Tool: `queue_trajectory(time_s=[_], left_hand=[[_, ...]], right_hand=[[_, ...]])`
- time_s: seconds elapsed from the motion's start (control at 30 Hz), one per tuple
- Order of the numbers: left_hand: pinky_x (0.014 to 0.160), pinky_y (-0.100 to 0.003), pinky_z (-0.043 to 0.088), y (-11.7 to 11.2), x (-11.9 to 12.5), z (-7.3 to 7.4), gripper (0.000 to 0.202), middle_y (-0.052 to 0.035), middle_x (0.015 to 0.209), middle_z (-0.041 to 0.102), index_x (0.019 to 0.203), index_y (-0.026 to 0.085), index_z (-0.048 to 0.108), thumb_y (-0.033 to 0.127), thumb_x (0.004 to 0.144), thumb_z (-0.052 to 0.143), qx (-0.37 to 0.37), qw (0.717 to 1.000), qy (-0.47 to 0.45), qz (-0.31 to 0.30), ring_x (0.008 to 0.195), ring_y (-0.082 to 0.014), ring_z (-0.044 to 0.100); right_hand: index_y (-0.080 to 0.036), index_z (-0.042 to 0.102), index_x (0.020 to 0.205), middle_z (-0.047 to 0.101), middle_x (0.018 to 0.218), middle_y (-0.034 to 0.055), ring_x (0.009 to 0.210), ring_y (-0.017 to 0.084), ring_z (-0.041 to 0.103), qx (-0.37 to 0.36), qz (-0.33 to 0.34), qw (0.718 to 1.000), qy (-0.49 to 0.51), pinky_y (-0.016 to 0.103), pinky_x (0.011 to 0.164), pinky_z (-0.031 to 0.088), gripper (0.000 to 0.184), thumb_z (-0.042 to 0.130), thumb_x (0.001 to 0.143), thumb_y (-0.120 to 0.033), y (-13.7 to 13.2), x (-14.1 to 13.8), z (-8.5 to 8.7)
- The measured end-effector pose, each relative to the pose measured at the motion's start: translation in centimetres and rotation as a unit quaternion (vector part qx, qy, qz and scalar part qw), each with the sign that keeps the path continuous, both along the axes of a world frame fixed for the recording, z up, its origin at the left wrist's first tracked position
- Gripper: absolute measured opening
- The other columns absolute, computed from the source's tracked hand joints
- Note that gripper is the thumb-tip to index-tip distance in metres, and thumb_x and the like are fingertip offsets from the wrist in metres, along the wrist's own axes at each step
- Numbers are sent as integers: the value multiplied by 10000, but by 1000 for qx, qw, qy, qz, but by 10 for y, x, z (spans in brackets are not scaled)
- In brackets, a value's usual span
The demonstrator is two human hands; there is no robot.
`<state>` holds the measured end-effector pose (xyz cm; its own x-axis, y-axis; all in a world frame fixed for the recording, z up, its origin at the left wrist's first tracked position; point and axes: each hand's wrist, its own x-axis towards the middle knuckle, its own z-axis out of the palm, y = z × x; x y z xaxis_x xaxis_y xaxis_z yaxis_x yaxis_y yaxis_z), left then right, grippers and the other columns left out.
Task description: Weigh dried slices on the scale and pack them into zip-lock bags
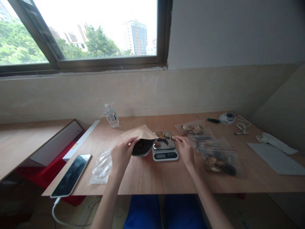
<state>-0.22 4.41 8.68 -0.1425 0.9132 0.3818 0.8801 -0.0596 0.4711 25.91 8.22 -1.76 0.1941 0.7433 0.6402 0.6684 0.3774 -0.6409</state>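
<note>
My left hand (pixel 122 151) grips the edge of a brown kraft paper pouch (pixel 140 132), whose mouth gapes toward me. Its inside is dark, with a few brownish pieces faintly visible. To the right of the pouch stands a small digital kitchen scale (pixel 166 155). Several tan and dark dried slices (pixel 163 135) lie on its metal plate. At the plate's right edge, my right hand (pixel 186 149) pinches a small tan dried slice (pixel 174 138) between its fingertips. The scale's display is too dim to read.
Several zip bags of dried pieces (pixel 215 163) lie to the right. A crumpled clear plastic bag (pixel 101 168) and a cabled phone (pixel 71 175) are at left. Behind stand a water bottle (pixel 111 116), a screwdriver (pixel 213 120) and a white dome camera (pixel 227 118).
</note>
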Motion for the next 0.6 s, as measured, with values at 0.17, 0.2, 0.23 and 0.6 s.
queue_trajectory(time_s=[0.17,0.2,0.23,0.6], left_hand=[[573,-211,378,-4,0,-2,264,33,834,733,923,339,710,464,830,497,-9,1000,-25,-11,737,-152,654],[570,-210,378,-4,-1,-3,265,34,834,733,918,340,711,466,831,495,-10,999,-30,-11,738,-150,653],[568,-209,377,-4,-1,-3,265,36,835,733,915,340,712,468,830,496,-10,999,-32,-10,733,-148,652],[575,-212,396,-11,14,-19,227,23,780,731,940,336,711,425,820,541,-14,1000,-23,-4,678,-148,654]], right_hand=[[-198,639,966,640,918,87,892,212,607,-39,67,994,-83,353,810,476,247,421,899,-292,7,-5,-14],[-200,635,978,641,946,90,921,214,601,-38,74,993,-83,360,826,473,242,422,898,-283,2,-7,-13],[-202,631,987,636,986,94,959,216,591,-31,75,994,-77,369,849,467,239,421,898,-273,-4,-10,-11],[-154,597,1014,626,1034,113,974,209,590,-79,275,944,-165,337,840,494,265,382,869,-100,-52,-110,45]])
